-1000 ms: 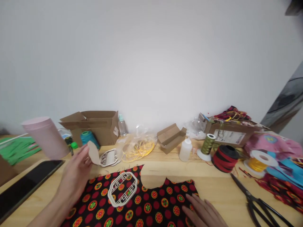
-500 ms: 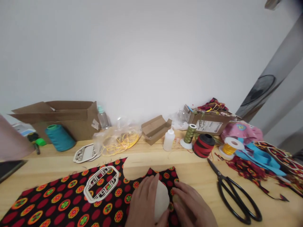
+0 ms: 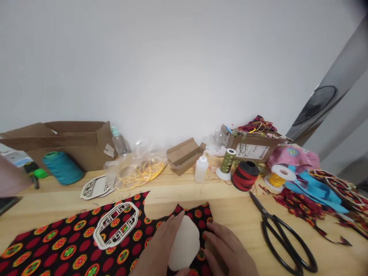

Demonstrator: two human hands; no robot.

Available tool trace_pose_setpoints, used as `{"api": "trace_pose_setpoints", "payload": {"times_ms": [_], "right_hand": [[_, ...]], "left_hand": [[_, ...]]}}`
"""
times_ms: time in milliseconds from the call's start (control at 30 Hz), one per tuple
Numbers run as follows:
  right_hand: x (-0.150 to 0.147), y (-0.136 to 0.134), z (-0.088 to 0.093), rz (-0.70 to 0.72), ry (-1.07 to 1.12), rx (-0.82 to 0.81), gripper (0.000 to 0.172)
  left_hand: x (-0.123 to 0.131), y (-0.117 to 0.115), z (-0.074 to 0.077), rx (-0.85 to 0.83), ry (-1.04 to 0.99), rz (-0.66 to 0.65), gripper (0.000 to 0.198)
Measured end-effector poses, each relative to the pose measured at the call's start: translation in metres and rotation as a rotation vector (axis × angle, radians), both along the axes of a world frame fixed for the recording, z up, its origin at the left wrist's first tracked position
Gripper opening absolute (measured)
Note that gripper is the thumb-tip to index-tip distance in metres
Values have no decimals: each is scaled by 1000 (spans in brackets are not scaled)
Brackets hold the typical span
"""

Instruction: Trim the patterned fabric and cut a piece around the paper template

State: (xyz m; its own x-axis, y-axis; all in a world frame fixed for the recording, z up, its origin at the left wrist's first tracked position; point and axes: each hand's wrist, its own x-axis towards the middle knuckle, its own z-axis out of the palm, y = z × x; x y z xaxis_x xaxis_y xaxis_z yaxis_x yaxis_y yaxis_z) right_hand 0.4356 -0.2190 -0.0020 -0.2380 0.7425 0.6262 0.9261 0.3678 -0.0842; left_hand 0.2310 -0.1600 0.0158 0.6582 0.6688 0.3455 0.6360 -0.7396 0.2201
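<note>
A white card with scalloped edges lies on black fabric printed with red dots and bright flowers. My left hand rests along the card's left side, fingers stretched out, its thumb at the bottom edge. To the right of the card, my right hand touches the fabric with its fingers extended and slightly bent; its palm side is hidden. On the fabric further left sits a white cut-out lattice frame. Black-handled scissors lie on the wooden table beyond my right hand.
Along the back stand a cardboard box, a teal thread cone, a white squeeze bottle, a small open box and thread spools. Fabric scraps and blue ribbon cover the right side.
My left hand has shifted left off the middle of the card, so more of the card shows. My right hand has moved slightly left. The whole view has shifted a little.
</note>
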Motion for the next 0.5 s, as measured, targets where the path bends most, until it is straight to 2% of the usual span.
{"api": "trace_pose_setpoints", "payload": {"times_ms": [233,367,500], "right_hand": [[5,5,-11,15,-5,54,23],[7,7,-11,26,-3,61,22],[2,5,-12,1,81,64,19]], "left_hand": [[-12,9,22,-219,-61,-30,88],[-8,13,22,-251,-104,-37,91],[1,19,17,-161,-24,-202,97]]}}
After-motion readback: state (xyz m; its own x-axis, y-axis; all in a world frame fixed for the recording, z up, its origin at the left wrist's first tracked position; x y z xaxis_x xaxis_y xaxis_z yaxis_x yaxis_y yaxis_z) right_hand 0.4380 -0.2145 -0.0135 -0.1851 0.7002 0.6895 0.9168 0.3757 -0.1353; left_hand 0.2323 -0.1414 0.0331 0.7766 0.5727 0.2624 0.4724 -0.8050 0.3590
